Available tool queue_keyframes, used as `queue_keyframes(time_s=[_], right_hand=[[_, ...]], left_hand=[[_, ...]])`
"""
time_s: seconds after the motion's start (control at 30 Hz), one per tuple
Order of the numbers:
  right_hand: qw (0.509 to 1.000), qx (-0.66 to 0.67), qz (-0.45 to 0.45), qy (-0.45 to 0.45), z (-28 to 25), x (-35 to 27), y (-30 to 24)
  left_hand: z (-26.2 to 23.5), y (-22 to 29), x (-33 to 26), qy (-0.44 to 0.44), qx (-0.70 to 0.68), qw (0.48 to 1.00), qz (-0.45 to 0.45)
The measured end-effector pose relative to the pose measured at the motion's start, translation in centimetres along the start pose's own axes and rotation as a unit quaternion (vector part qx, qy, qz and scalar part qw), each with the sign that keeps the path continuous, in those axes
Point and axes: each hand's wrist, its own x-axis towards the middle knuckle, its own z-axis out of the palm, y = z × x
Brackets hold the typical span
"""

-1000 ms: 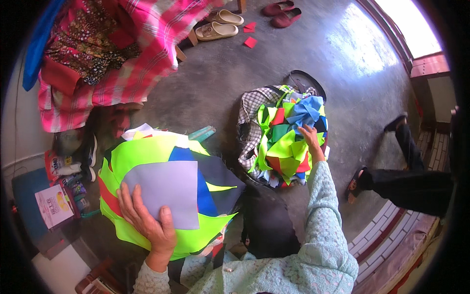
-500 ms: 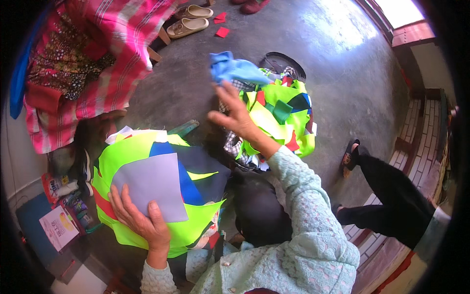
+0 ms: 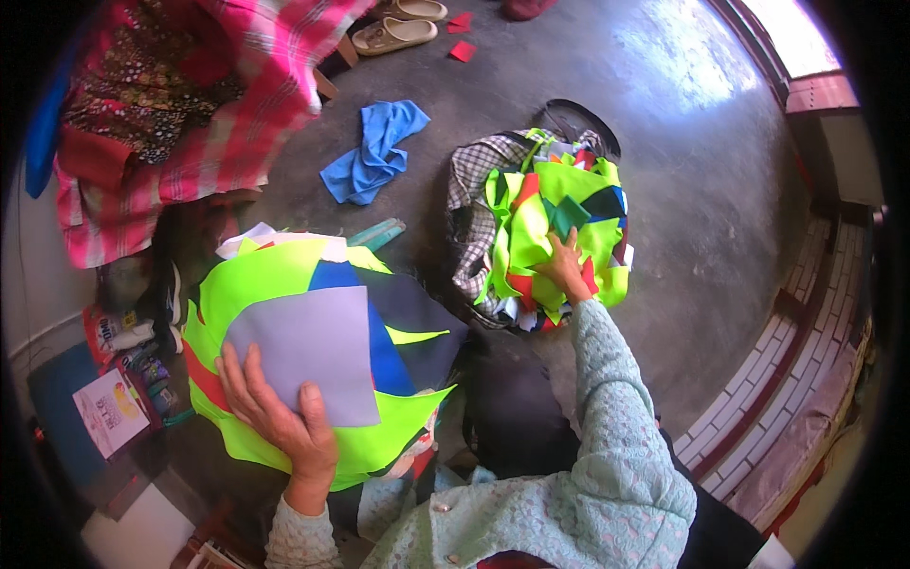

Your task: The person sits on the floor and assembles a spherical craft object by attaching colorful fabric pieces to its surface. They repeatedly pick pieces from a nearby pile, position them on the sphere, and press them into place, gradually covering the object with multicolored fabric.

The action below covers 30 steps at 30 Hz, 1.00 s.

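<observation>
Left fingers: the left hand (image 3: 280, 417), lower left of the frame, lies flat with fingers spread on a grey-lilac fabric sheet (image 3: 313, 356), pressing it down, not pinching.
Right fingers: the right hand (image 3: 566, 268), right of centre, reaches into a heap of cloth scraps (image 3: 555, 237); the fingers curl down among the pieces, and whether they grip one cannot be told.
Fabric stack: the grey-lilac sheet tops a stack of cut fabric (image 3: 313, 351) in the lower left, with neon yellow-green, blue, dark navy and red layers fanning out beneath it.
Scrap container: the scraps sit in a checked cloth bundle (image 3: 469, 213) on the floor, centre right; it is heaped full of neon green, red, teal and blue pieces, with a dark rounded rim (image 3: 583, 119) showing behind it.
Blue cloth: a crumpled blue cloth (image 3: 374, 152) lies alone on the grey concrete floor (image 3: 682, 218), upper centre, apart from the bundle.
Sleeve: a pale green lace sleeve (image 3: 616, 417) runs from the lower edge up to the right hand.
Upper left: red checked and patterned fabrics (image 3: 190, 104) are piled there.
Top edge: a pair of beige sandals (image 3: 398, 24) and small red scraps (image 3: 463, 49) lie on the floor.
Far left: packets and a printed card (image 3: 109, 412) lie beside the stack.
</observation>
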Motion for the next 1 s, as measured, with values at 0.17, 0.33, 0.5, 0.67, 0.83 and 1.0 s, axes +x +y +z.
queue_keyframes(time_s=[0.17, 0.33, 0.5, 0.67, 0.83, 1.0], right_hand=[[0.99, 0.062, -0.098, 0.077, 0.8, -0.2, 0.8], [0.961, 0.169, -0.1, 0.196, -0.5, -2.6, 2.6], [0.932, 0.206, -0.086, 0.286, -2.5, -4.7, 0.8], [0.913, 0.211, -0.078, 0.341, -4.1, -6.5, -1.1], [0.923, 0.214, -0.071, 0.312, -7.5, -8.4, -2.3], [0.866, 0.313, -0.075, 0.382, -12.6, -9.4, -2.6]], left_hand=[[-0.3, 0.1, -0.1, 0.002, 0.005, 1.0, -0.001], [-0.2, 0.2, 0.3, 0.003, 0.016, 1.0, 0.025], [0.5, -0.9, -0.9, 0.031, 0.023, 0.999, 0.011], [1.4, -1.6, -0.2, 0.062, 0.053, 0.996, 0.041], [1.6, -1.5, -0.6, 0.072, 0.054, 0.995, 0.036], [1.0, -0.8, -0.6, 0.06, 0.037, 0.997, 0.032]])
